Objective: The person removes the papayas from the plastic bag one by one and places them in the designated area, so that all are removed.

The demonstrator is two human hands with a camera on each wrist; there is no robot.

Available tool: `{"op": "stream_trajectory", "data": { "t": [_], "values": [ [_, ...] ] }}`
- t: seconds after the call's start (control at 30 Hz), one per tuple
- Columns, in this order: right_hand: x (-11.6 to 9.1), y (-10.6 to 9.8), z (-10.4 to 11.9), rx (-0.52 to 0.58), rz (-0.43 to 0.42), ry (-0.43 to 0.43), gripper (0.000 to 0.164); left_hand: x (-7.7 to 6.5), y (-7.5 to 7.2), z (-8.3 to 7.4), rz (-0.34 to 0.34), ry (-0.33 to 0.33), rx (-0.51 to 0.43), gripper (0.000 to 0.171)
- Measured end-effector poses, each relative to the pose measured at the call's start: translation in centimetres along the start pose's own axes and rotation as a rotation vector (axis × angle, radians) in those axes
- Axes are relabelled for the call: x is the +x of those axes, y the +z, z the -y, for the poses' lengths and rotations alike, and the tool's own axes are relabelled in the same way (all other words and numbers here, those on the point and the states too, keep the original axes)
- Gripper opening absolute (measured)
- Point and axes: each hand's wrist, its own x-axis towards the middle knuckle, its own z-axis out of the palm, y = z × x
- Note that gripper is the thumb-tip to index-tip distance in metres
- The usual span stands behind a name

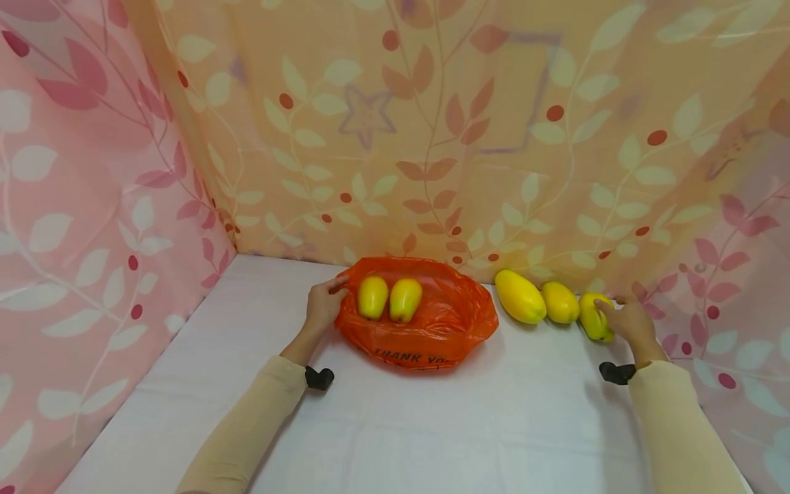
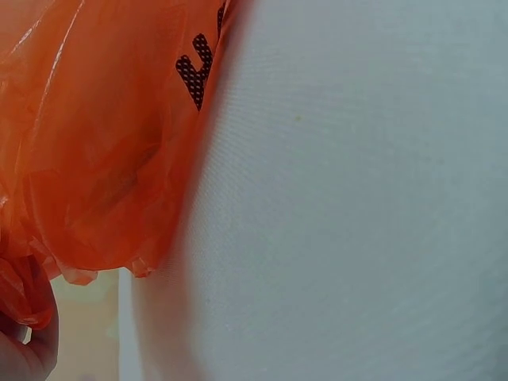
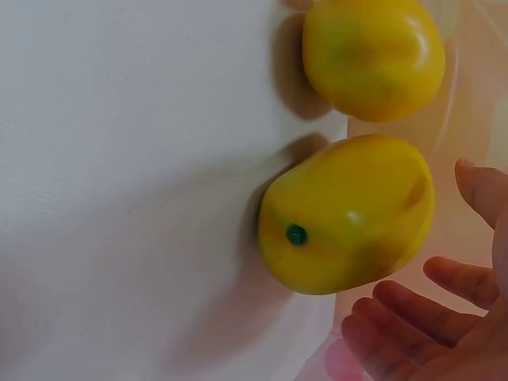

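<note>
An orange plastic bag (image 1: 444, 336) printed with "THANK YO" lies spread with its mouth up. Two yellow-green fruits (image 1: 404, 300) sit side by side within it. My left hand (image 1: 324, 303) pinches the bag's left rim; in the left wrist view the bag's gathered edge (image 2: 24, 294) lies between thumb and fingers. At the far right, my right hand (image 1: 629, 326) reaches over the rightmost yellow mango (image 1: 594, 319). In the right wrist view that mango (image 3: 349, 218) shows a green stem end, and the fingers (image 3: 429, 313) are spread, loosely bent, beside it.
Left of that mango stand a smaller yellow mango (image 1: 560, 302) and a larger, longer one (image 1: 520, 296), in a row by the back wall. A white cloth covers the table (image 1: 432, 425). Floral fabric walls (image 1: 432, 137) rise at the back and both sides.
</note>
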Motion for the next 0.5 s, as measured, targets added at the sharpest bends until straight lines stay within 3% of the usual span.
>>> {"op": "stream_trajectory", "data": {
  "t": [0.2,0.5],
  "values": [
    [-0.5,-0.5,0.5,0.012,-0.003,0.004,0.083,-0.1,0.0,0.1,0.003,-0.013,-0.01,0.033],
    [-0.7,-1.5,3.1,0.096,-0.044,-0.087,0.087,0.0,-0.1,0.3,-0.002,-0.01,-0.009,0.033]
  ]
}}
